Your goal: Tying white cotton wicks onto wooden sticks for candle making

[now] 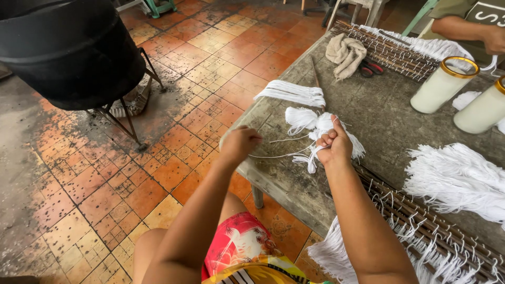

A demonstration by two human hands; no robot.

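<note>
Outdoors, at a rough grey surface (384, 121), a person works white string. Right hand (334, 145) is closed in a fist around a bunch of white string (315, 126) near the surface's front edge; loose ends fan out above and below the fist. Left hand (240, 143) is closed too, pinching a thin strand (279, 155) that runs taut across to the right fist, just off the surface's corner.

Progress, judged: partway. One flat bundle of cut strings (292, 93) lies ready just beyond the hands. A large fluffy heap of strings (457, 179) sits to the right, and strings are already hung along a rack of dark sticks (436, 231) at the near edge, white fringe drooping from it. A second rack of sticks (389, 52) lies at the far end.

Textures: string soft, frayed, matte; surface weathered, stained. Two tall cream candles in glass with gold rims (443, 84) stand right. Beige cloth (344, 52) crumpled beside red-handled scissors (371, 67). Another person's arm (465, 29) rests at far right. Black drum (68, 47) on a stand over sooty orange floor tiles (94, 184).
</note>
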